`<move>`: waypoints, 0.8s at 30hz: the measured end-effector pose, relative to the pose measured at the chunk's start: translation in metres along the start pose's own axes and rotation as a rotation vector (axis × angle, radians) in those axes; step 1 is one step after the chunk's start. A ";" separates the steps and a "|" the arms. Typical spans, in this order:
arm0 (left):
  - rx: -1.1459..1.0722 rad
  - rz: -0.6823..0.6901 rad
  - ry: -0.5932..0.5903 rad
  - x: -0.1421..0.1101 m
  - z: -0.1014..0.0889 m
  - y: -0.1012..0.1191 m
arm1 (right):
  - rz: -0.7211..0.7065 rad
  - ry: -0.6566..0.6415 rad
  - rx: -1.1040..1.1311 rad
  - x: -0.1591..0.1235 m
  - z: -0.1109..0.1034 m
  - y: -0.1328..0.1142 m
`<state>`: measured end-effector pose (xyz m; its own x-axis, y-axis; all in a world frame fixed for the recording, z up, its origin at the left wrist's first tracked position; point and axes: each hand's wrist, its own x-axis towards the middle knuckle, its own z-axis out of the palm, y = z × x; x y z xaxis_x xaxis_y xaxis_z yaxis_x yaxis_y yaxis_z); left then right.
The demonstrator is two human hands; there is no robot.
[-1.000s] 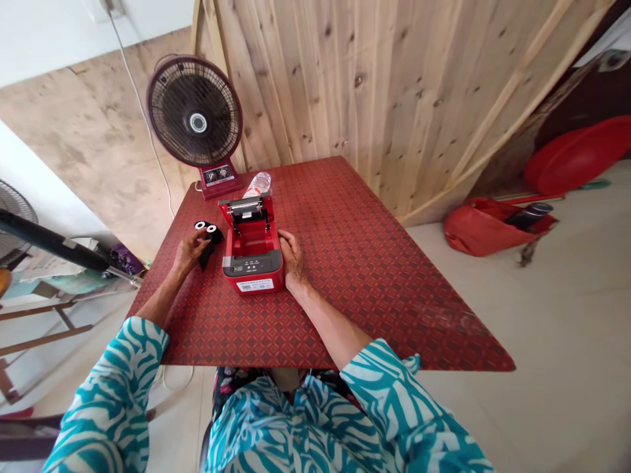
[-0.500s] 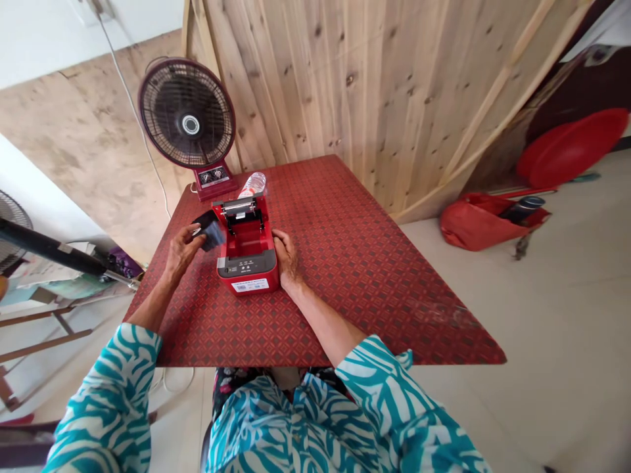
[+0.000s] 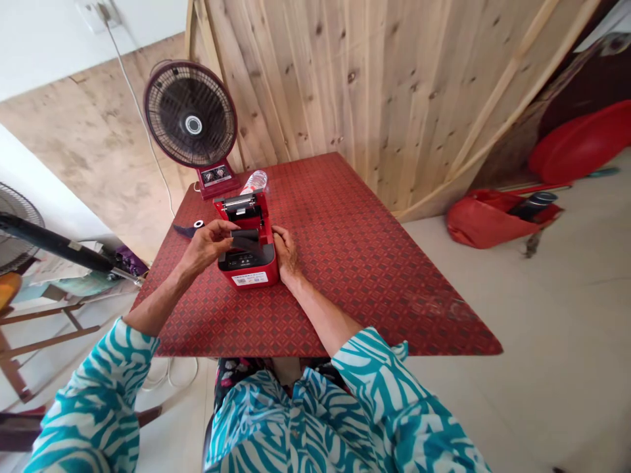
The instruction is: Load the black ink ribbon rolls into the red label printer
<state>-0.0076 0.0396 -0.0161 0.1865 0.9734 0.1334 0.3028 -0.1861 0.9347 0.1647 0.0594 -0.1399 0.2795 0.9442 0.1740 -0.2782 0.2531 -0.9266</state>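
Note:
A small red printer with its lid raised stands on the red patterned table. My left hand is closed round a black roll and holds it over the printer's open bay. My right hand rests against the printer's right side, fingers curled on its casing. A black roll piece with a white core lies on the table to the left of the printer.
A maroon table fan stands at the table's far left corner, with a clear plastic bottle lying behind the printer. A wooden plank wall rises behind. A red bag and a red basin sit on the floor at right.
My left hand has carried one black roll from the table at the left to above the printer's open bay. One roll piece stays on the table. My right hand keeps to the printer's side.

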 end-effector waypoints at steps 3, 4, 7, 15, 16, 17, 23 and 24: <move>0.072 -0.049 -0.053 0.012 0.009 -0.005 | -0.005 0.002 -0.019 0.000 0.001 -0.004; 0.122 -0.053 -0.058 0.014 0.009 -0.006 | -0.008 0.001 -0.025 0.000 0.001 -0.004; 0.328 -0.023 -0.054 0.018 0.006 -0.006 | -0.018 0.001 -0.035 0.000 0.002 -0.006; 0.643 -0.013 0.020 0.013 -0.002 0.004 | -0.026 0.015 -0.044 -0.001 0.003 -0.007; 0.663 -0.023 0.002 0.014 -0.002 0.005 | -0.028 0.019 -0.042 -0.001 0.003 -0.007; 0.686 -0.023 -0.016 0.015 -0.002 0.006 | -0.029 0.020 -0.038 -0.001 0.003 -0.006; 0.876 0.042 -0.117 0.034 0.003 0.004 | -0.010 0.010 -0.014 0.001 0.001 -0.003; 0.910 0.038 -0.155 0.038 0.004 0.003 | -0.009 0.006 -0.016 0.001 0.001 -0.003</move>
<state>0.0041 0.0756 -0.0094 0.3147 0.9478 0.0518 0.8996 -0.3152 0.3022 0.1646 0.0598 -0.1370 0.2874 0.9406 0.1807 -0.2605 0.2584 -0.9303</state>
